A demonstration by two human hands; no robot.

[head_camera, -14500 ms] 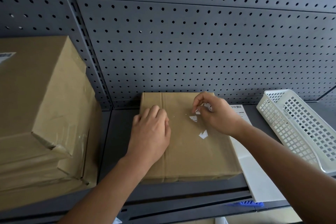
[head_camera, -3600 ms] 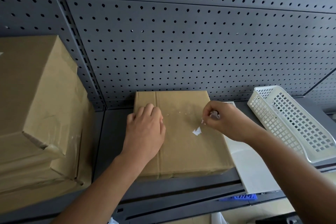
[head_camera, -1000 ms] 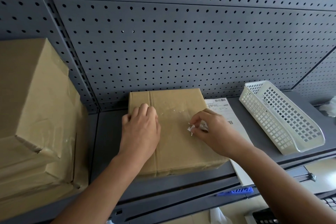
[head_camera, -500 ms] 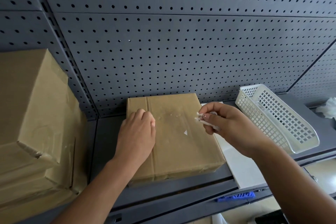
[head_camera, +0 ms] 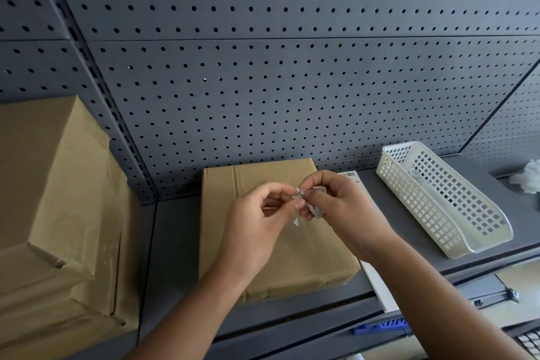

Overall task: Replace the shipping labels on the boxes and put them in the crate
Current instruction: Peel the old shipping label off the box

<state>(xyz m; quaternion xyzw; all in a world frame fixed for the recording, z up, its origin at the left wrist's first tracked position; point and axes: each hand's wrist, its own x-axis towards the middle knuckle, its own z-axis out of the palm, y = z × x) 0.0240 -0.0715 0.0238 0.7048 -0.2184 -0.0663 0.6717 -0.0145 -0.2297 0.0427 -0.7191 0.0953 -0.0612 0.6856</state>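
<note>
Pegboard wall (head_camera: 263, 82) behind everything. Big box stack (head_camera: 58, 199) way left of fingers. Flat box (head_camera: 304, 260) right under both hands, long axis running front to back.

White basket (head_camera: 423, 207) (crate, I guess) off right of fingers. Fresh label sheet (head_camera: 349, 175) just past right hand (head_camera: 342, 207), alongside box.

Left hand (head_camera: 257, 228) and right hand pinch label scraps (head_camera: 314, 207) between them, above box.

Key bit: tiny white leftover (head_camera: 296, 222) on box top, just below fingertips. Left looks a hair nearer.

Both hands — left hand (head_camera: 257, 231), right hand (head_camera: 342, 210) — pinch label scraps (head_camera: 314, 207) above box (head_camera: 280, 260).
</note>
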